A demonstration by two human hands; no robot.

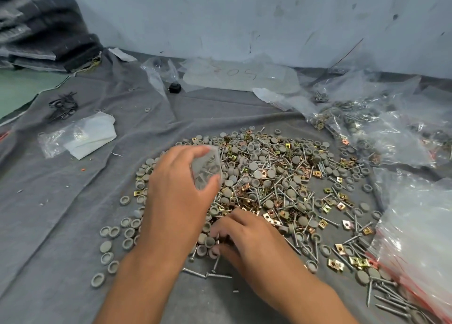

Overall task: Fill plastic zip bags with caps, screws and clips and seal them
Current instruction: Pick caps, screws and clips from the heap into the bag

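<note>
A wide heap of grey round caps (256, 174), silver screws (276, 189) and gold square clips (338, 249) covers the grey cloth in the middle. My left hand (176, 189) grips a small clear zip bag (206, 168) over the heap's left side; the bag holds some screws and caps. My right hand (247, 240) lies low on the heap's near edge, its fingers curled around small caps and clips, which they partly hide.
Filled clear bags (381, 133) are piled at the right. A stack of empty zip bags with red strips (420, 238) lies at the near right. A white packet (90, 135), black wire pieces (63, 104) and dark folded fabric (44, 27) sit at the left.
</note>
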